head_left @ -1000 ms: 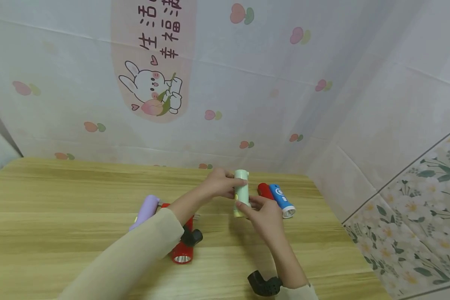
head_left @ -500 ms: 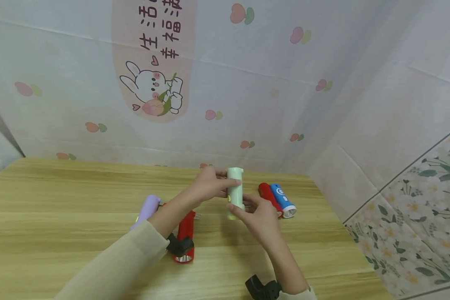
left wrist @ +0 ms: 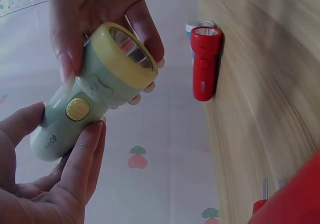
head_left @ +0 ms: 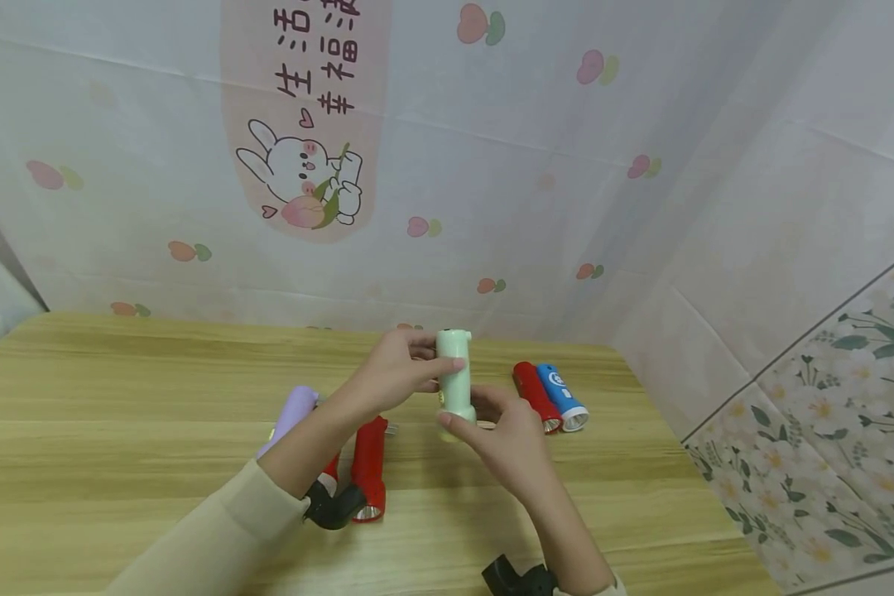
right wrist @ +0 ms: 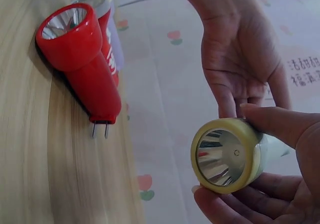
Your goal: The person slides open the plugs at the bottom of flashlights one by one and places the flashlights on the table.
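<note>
Both hands hold a pale green flashlight (head_left: 456,391) above the middle of the table, its tail end up. My left hand (head_left: 396,370) grips the tail end of the body, thumb across it. Around the wider head, my right hand (head_left: 508,440) pinches with thumb and fingers. In the left wrist view, a round yellow switch (left wrist: 78,109) and a small raised animal figure (left wrist: 95,88) show on the flashlight's side. Its yellow rim (right wrist: 197,170) and clear lens (right wrist: 220,156) face the right wrist camera, and the lamp looks unlit.
Left on the wooden table (head_left: 156,372) lie a purple flashlight (head_left: 292,414) and a red flashlight (head_left: 368,476) with plug prongs (right wrist: 100,130); another, partly hidden, is beside them. At right, a red flashlight (head_left: 535,396) lies against a blue one (head_left: 560,396). A patterned curtain (head_left: 492,165) hangs behind.
Both hands have shifted slightly left with the green flashlight. The left forearm has moved left too, uncovering more of the red flashlight beneath it. The grips look the same.
</note>
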The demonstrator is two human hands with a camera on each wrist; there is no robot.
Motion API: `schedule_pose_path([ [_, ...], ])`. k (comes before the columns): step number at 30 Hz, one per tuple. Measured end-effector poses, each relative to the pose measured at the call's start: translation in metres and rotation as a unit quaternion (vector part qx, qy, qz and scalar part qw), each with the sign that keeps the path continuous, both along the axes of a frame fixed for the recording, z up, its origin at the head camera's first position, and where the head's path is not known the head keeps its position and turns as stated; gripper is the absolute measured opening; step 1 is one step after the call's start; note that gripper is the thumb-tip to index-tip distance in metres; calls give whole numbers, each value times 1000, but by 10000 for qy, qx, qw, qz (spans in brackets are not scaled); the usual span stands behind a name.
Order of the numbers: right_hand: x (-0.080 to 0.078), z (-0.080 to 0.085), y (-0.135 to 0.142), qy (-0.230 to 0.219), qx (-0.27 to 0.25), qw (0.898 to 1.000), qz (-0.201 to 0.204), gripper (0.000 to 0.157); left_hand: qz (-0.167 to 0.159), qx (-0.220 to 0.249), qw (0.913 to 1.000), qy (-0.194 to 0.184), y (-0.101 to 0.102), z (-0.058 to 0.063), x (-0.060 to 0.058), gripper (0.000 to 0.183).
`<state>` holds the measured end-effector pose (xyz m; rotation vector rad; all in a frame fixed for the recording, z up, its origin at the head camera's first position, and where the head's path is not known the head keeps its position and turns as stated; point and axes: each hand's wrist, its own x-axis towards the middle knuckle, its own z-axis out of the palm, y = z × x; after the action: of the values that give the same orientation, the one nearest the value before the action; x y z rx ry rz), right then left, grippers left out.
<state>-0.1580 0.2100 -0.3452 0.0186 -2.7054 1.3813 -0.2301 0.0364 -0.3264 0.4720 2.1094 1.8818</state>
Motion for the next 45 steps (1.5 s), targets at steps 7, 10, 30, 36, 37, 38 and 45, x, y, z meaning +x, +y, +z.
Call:
schedule_pose_path([
  [7,1,-3,-9,-59,-175,9992,361,38,114,-110,9998,106,-14,0,9,51],
  [10,1,-5,-13,-62,-225,9985,497,39,106,-153,9997,150,-20,0,12,52],
  [30,5,-1,-22,-57,-222,9956,910,41,-88,-324,9977,586,-50,3,31,57],
  [36,7,2,-27,20,-411,9939,1021,40,-45,-297,9976,618,-56,3,34,56],
  [37,8,2,-28,48,-399,9938,1040,40,-52,-277,9976,632,-57,3,34,57],
  [38,8,2,-29,75,-377,9937,1055,40,-70,-250,9976,645,-58,4,35,57],
  [45,10,1,-31,167,-296,9935,1085,40,-260,-112,9974,669,-62,3,37,61],
])
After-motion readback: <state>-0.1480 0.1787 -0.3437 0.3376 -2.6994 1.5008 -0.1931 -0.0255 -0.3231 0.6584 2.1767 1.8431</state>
